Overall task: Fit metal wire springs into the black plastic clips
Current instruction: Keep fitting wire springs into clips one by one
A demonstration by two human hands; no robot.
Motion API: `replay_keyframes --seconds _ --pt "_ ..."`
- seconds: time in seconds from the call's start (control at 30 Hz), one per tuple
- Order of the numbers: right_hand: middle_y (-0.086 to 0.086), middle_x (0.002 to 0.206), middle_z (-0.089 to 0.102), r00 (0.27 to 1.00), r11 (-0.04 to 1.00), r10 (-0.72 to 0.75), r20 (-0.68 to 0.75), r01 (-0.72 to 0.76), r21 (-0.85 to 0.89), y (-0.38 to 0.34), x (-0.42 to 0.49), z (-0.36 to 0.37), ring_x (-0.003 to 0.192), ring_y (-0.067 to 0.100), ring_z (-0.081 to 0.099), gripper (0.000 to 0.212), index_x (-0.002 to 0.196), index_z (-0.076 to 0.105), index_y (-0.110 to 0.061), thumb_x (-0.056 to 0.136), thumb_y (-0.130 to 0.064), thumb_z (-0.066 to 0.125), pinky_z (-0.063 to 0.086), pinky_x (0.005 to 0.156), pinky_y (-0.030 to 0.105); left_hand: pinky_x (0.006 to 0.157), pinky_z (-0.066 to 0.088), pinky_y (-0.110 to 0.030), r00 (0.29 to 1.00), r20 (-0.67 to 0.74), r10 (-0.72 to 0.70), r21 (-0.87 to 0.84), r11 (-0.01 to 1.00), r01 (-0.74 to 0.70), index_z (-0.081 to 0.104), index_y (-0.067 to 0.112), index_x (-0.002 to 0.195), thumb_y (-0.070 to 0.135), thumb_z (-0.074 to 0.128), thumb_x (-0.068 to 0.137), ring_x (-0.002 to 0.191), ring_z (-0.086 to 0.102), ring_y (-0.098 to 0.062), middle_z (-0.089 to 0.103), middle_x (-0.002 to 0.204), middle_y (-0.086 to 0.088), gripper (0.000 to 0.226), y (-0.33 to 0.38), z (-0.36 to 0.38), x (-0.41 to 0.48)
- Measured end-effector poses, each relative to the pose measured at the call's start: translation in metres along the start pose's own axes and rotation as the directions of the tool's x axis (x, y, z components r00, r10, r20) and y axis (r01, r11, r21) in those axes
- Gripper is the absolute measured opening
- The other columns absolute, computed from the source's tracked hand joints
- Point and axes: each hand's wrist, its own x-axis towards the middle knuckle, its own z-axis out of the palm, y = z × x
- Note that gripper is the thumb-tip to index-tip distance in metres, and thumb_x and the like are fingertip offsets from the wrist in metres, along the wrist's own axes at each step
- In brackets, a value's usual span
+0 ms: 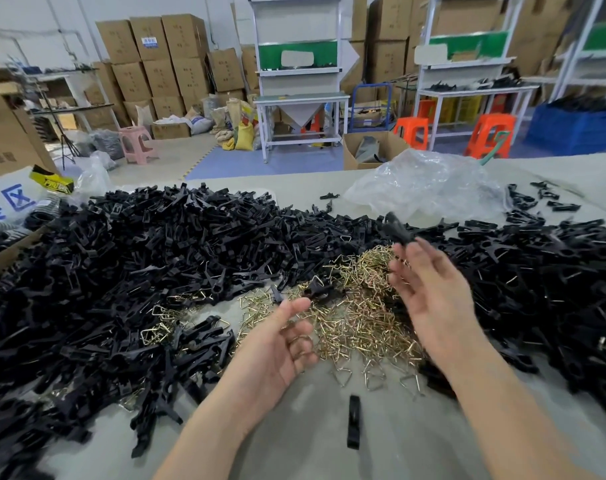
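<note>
While the grey table (398, 452) carries everything, black plastic clips (138, 271) lie heaped across it from left edge to right, ringing a smaller pile of brassy metal wire springs (360, 323) at the centre. Behind the pile sits a crumpled clear plastic bag (429, 185). Above the springs, the right hand (433, 299) hovers blurred, fingers spread and released, one blurred clip (400, 228) at its fingertips. Palm up beside the springs, the left hand (277, 351) curls its fingers loosely; whether they grasp a spring I cannot tell. Nearest, a lone clip (353, 422) lies between the forearms.
</note>
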Motion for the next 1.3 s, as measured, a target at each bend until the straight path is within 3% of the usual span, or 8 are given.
replay_keyframes --seconds 0.13,0.27,0.4,0.53,0.63,0.9,1.17,1.3 --pt "0.008 0.120 0.074 0.990 0.934 -0.101 -0.100 0.129 0.332 -0.060 0.034 0.001 0.104 0.015 0.072 0.052 0.124 0.057 -0.009 0.083 -0.033 0.076 0.059 0.081 0.023 0.066 0.054 -0.026 1.000 -0.020 0.021 0.068 0.997 -0.020 0.072 0.011 0.111 0.028 0.059 0.093 0.066 0.059 -0.013 0.063 0.075 -0.002 0.028 -0.003 0.004 -0.005" --pt "0.006 0.109 0.077 1.000 0.999 0.009 -0.027 -0.008 0.045 -0.040 0.024 0.010 0.090 0.016 0.075 0.022 0.115 0.061 -0.016 0.097 -0.027 0.065 0.060 0.072 0.026 0.060 0.051 -0.020 0.961 -0.094 0.260 0.419 0.886 -0.199 0.069 0.013 0.107 0.017 0.056 0.096 0.065 0.059 -0.010 0.067 0.075 0.000 0.017 -0.009 0.018 -0.016" --pt "-0.001 0.093 0.076 0.998 0.867 -0.059 0.032 0.067 -0.494 0.028 -0.018 0.013 0.076 0.012 0.072 0.026 0.122 0.063 -0.031 0.103 -0.015 0.054 0.059 0.068 0.023 0.059 0.044 -0.022 0.795 -0.108 0.596 0.865 0.450 -0.221 0.063 0.030 0.109 0.020 0.054 0.099 0.062 0.048 0.002 0.060 0.072 0.016 0.016 -0.014 0.014 -0.027" --pt "-0.014 0.092 0.071 0.970 0.587 -0.067 0.233 0.227 -0.777 0.065 -0.039 0.015 0.078 0.006 0.067 0.033 0.119 0.058 -0.050 0.104 -0.022 0.050 0.059 0.075 0.027 0.101 0.039 -0.047 0.592 0.026 0.805 0.961 -0.184 0.207 0.066 0.022 0.121 0.029 0.072 0.085 0.111 0.059 -0.027 0.065 0.116 -0.005 0.037 -0.010 -0.031 -0.042" --pt "-0.016 0.092 0.070 0.961 0.509 -0.011 0.275 0.242 -0.826 0.067 -0.040 0.014 0.075 0.011 0.067 0.036 0.116 0.055 -0.059 0.105 -0.025 0.049 0.057 0.072 0.039 0.108 0.034 -0.061 0.627 -0.133 0.768 0.863 -0.222 0.454 0.068 0.010 0.123 0.039 0.065 0.091 0.122 0.056 -0.041 0.063 0.126 -0.022 0.044 -0.005 -0.058 -0.041" --pt "-0.015 0.091 0.070 0.967 0.516 -0.012 0.254 0.223 -0.827 0.069 -0.036 0.009 0.076 0.008 0.067 0.036 0.114 0.057 -0.057 0.105 -0.023 0.048 0.056 0.072 0.034 0.069 0.044 -0.045 0.627 -0.050 0.777 0.820 -0.326 0.470 0.071 0.011 0.092 0.034 0.050 0.097 0.077 0.059 -0.036 0.063 0.081 -0.013 0.031 0.012 -0.060 -0.007" --pt "-0.017 0.088 0.069 0.960 0.494 0.001 0.280 0.243 -0.835 0.071 -0.034 0.008 0.073 0.024 0.065 0.036 0.114 0.057 -0.057 0.104 -0.024 0.049 0.054 0.064 0.041 0.065 0.042 -0.039 0.519 -0.080 0.851 0.977 -0.038 0.212 0.062 0.008 0.099 0.030 0.041 0.103 0.065 0.053 -0.029 0.055 0.066 0.001 0.030 0.022 -0.055 -0.007" --pt "-0.021 0.087 0.068 0.948 0.440 0.001 0.317 0.284 -0.852 0.073 -0.035 0.007 0.065 0.027 0.061 0.035 0.120 0.059 -0.051 0.104 -0.020 0.051 0.046 0.050 0.034 0.082 0.041 -0.039 0.554 -0.006 0.832 0.991 -0.071 0.118 0.061 0.007 0.115 0.036 0.032 0.103 0.079 0.061 -0.026 0.060 0.079 0.004 0.043 0.024 -0.050 -0.010"
